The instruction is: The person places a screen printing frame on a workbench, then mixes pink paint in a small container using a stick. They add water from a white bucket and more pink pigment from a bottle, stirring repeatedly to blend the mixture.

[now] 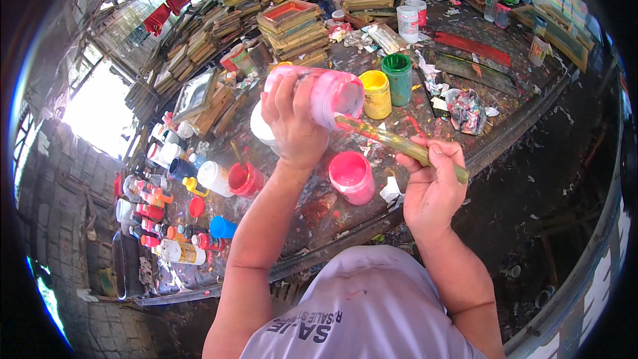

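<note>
My left hand (292, 110) is wrapped round a pink-smeared plastic jar (335, 98), tipped on its side with its mouth toward the right. Between the fingers of my right hand (435, 179) is a paint-stained stirring stick (392, 141); its far tip meets the jar's rim. Below them a second jar (352, 179) stands upright on the table, with bright pink paint inside. A yellow paint jar (376, 95) and a green paint jar (397, 80) stand just beyond the tipped jar. Partly hidden behind my left hand is a white container (260, 124).
Paint bottles (183, 252) and a red paint tub (244, 179) crowd the left side of the stained table (299, 242). Stacked wooden frames (292, 33) line the back. Crumpled plastic (465, 110) lies near the right edge, with a red strip (473, 49) beyond it.
</note>
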The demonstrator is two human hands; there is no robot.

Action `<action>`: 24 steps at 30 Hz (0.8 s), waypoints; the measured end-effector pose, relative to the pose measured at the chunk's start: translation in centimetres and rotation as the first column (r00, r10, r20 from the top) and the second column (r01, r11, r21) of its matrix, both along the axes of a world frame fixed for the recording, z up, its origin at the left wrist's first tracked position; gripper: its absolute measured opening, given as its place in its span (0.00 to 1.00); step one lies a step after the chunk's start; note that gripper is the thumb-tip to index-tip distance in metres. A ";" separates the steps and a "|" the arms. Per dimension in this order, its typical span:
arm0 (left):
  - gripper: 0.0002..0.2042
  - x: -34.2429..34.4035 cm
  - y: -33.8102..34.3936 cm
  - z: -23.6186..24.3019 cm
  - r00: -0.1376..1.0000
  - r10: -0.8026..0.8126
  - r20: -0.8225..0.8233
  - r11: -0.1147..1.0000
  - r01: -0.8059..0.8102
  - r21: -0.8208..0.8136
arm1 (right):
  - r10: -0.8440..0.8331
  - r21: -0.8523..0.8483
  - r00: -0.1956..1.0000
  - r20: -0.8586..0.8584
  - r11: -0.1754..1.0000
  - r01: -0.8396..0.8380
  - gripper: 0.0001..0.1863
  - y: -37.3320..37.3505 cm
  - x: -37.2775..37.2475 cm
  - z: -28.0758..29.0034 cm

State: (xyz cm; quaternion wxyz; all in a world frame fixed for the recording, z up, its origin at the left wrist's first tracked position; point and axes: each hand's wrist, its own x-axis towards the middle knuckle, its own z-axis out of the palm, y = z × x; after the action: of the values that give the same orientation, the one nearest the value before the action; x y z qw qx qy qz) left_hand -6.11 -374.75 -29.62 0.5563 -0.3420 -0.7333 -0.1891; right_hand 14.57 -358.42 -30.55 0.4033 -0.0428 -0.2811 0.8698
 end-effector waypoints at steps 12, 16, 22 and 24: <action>0.41 -3.2 -4.1 2.1 1.000 -0.007 -0.018 0.993 0.009 0.114 | 0.033 -0.163 0.992 0.122 0.987 -0.012 0.06 5.5 5.5 -1.9; 0.45 -2.8 -6.6 2.8 1.000 0.010 -0.014 0.993 -0.008 0.115 | -0.001 -0.044 0.984 0.178 0.999 0.009 0.05 8.4 8.8 -1.9; 0.52 0.1 -9.1 1.0 0.950 -0.198 0.241 0.961 0.140 0.237 | -0.034 0.423 0.975 0.220 0.904 -0.064 0.06 11.2 11.1 -0.7; 0.53 1.3 -9.3 0.1 0.906 -0.268 0.329 0.946 0.182 0.269 | -0.021 0.555 0.973 0.229 0.824 -0.113 0.06 11.5 10.9 0.2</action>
State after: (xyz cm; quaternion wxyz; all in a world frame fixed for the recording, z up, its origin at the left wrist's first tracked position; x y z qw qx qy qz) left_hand -4.81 -384.06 -29.49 0.4225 -0.3168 -0.7509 -0.3966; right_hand 25.46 -346.95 -30.40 0.3422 -0.0129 -0.5704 0.7465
